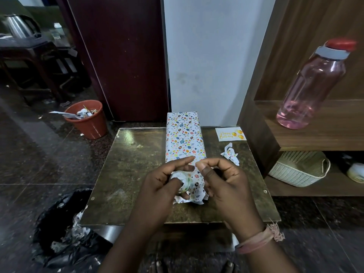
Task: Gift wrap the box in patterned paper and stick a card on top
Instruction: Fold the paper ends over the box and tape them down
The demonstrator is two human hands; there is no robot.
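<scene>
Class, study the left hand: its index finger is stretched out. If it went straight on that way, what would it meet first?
Most likely the right hand, whose fingertips sit just ahead; depth is unclear.

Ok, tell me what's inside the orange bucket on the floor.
The orange bucket holds crumpled white paper scraps, and a long strip pokes out over its left rim. Some look printed, but they are too small to read. Anything below that top layer is hidden by the bucket's wall.
</scene>
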